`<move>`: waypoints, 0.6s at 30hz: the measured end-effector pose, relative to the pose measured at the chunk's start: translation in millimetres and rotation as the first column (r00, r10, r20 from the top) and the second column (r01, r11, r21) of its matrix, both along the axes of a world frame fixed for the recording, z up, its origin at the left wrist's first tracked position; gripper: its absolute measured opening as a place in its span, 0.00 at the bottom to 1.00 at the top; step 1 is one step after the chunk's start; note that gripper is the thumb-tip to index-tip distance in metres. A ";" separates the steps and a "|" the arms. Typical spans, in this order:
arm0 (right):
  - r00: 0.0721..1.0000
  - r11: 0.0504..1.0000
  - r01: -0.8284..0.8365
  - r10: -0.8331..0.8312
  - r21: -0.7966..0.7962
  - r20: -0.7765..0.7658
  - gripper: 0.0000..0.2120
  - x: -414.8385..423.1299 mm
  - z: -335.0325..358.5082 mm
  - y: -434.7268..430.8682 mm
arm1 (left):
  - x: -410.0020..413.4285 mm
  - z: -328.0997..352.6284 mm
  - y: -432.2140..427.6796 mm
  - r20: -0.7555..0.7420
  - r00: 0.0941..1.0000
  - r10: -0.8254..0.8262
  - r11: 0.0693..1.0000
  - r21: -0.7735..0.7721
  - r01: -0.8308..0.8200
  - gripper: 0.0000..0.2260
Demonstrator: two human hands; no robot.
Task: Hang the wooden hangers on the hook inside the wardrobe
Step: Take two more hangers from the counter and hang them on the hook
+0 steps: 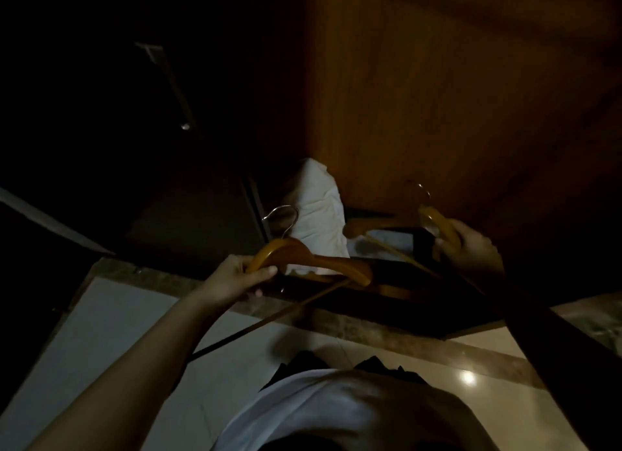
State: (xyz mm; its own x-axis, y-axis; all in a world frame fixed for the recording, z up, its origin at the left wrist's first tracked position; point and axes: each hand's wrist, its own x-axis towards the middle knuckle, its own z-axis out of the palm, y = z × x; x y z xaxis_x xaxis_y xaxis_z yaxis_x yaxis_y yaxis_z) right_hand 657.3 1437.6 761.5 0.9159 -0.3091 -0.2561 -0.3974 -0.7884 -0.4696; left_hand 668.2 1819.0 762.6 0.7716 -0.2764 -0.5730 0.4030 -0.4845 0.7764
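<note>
A long metal bar handle (pixel 168 83) is mounted on the dark door at the far left. Below it, the pale tiled floor (pixel 111 332) meets a darker stone threshold strip.

The left hand (pixel 240 277) is closed around one end of the first wooden hanger (pixel 303 257), thumb on top of the wood. This hanger is held in the air over the threshold. Its metal hook points up and its thin lower bar slants down to the left.

A crumpled white cloth (pixel 319 208) lies inside the wardrobe base, behind the first hanger's hook.

The second wooden hanger (pixel 437 223) is held further right and slightly higher, in front of the wardrobe's brown wooden panel (pixel 437 97). The right hand (pixel 473 245) grips it near the curved shoulder, with the fingers wrapped round the wood. The two hangers are apart.

The person's white shirt (pixel 336 407) fills the lower centre.
</note>
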 end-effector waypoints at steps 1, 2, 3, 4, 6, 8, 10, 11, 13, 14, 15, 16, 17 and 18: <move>1.000 1.000 0.009 -0.009 0.015 0.027 0.18 2.4 10.7 -2.7 | 7.3 9.0 -3.0 0.017 0.999 -0.041 0.999 -0.001 0.041 0.10; 0.996 1.000 0.006 -0.008 0.022 0.086 0.17 6.6 18.0 -9.9 | 14.3 18.3 -6.8 0.040 0.996 -0.074 0.997 -0.007 0.074 0.10; 0.991 1.000 0.009 -0.012 0.027 0.130 0.16 10.5 30.5 -13.3 | 20.8 28.7 -11.5 0.062 0.993 -0.099 0.995 -0.021 0.101 0.11; 0.984 0.999 0.003 -0.010 0.042 0.180 0.15 13.9 40.4 -18.1 | 27.6 39.4 -17.0 0.082 0.989 -0.122 0.991 -0.042 0.126 0.12; 0.969 1.000 -0.019 0.012 0.023 0.249 0.13 18.0 62.7 -25.3 | 39.9 63.2 -30.0 0.125 0.978 -0.168 0.981 -0.075 0.178 0.15; 0.949 1.000 -0.017 0.015 0.005 0.314 0.13 22.6 84.2 -32.3 | 47.3 88.8 -44.8 0.192 0.961 -0.200 0.969 -0.107 0.223 0.21; 0.929 1.000 -0.029 0.028 -0.003 0.370 0.13 25.6 105.4 -38.3 | 53.6 114.8 -60.4 0.270 0.943 -0.194 0.965 -0.119 0.232 0.22; 0.920 0.999 -0.033 0.031 -0.002 0.392 0.14 27.0 116.0 -41.2 | 56.6 127.9 -69.0 0.310 0.934 -0.177 0.967 -0.124 0.224 0.20; 0.899 0.999 -0.045 0.042 -0.003 0.436 0.16 26.7 138.4 -44.1 | 59.6 151.9 -86.3 0.398 0.901 -0.173 0.966 -0.108 0.234 0.14; 0.886 0.998 -0.067 0.061 -0.005 0.460 0.16 25.8 149.9 -45.3 | 60.8 163.5 -93.9 0.448 0.876 -0.179 0.966 -0.087 0.242 0.12; 0.870 0.997 -0.077 0.074 -0.014 0.487 0.16 26.0 161.7 -47.5 | 62.5 174.3 -101.4 0.490 0.852 -0.183 0.968 -0.064 0.244 0.10; 0.854 0.996 -0.082 0.085 -0.028 0.513 0.16 28.0 177.6 -50.3 | 66.7 185.1 -108.4 0.542 0.817 -0.196 0.967 -0.030 0.251 0.10; 0.842 0.994 -0.102 0.108 -0.041 0.528 0.16 32.5 190.8 -51.1 | 70.1 195.1 -113.2 0.573 0.791 -0.214 0.966 0.003 0.258 0.10; 0.831 0.993 -0.109 0.114 -0.042 0.545 0.15 34.9 195.4 -50.5 | 69.8 198.7 -113.3 0.595 0.773 -0.219 0.967 0.027 0.253 0.10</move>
State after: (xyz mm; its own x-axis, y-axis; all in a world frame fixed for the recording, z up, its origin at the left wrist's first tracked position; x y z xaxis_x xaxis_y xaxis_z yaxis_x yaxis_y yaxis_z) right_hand 692.2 1387.1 956.9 0.9343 -0.1965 0.2975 0.0118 -0.8169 -0.5766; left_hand 738.1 1705.7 961.3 0.8597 -0.5108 -0.0081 -0.2627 -0.4557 0.8505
